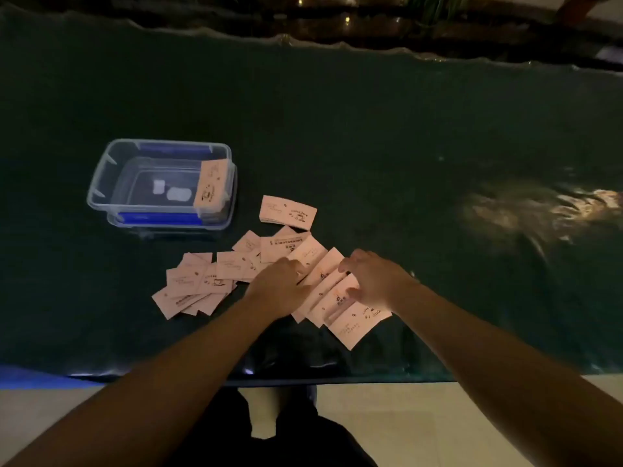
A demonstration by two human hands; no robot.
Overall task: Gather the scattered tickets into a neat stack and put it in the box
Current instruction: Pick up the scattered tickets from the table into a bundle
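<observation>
Several pink tickets (202, 284) lie scattered and overlapping on the dark green table, in front of me. A small neat stack of tickets (287, 213) sits just beyond them. To the left stands a clear plastic box (101, 183) with blue handles, and one stack of tickets (210, 188) leans inside its right end. My left hand (279, 286) rests palm down on the middle of the spread. My right hand (374, 278) lies flat on the tickets at the right, fingers apart. Neither hand has lifted a ticket.
The green table cover (404, 146) stretches far back and right, with a bright reflection (556, 207) at the right. The table's near edge (337, 379) runs just below the tickets. Pale floor tiles (387, 416) and my dark trousers show beneath it.
</observation>
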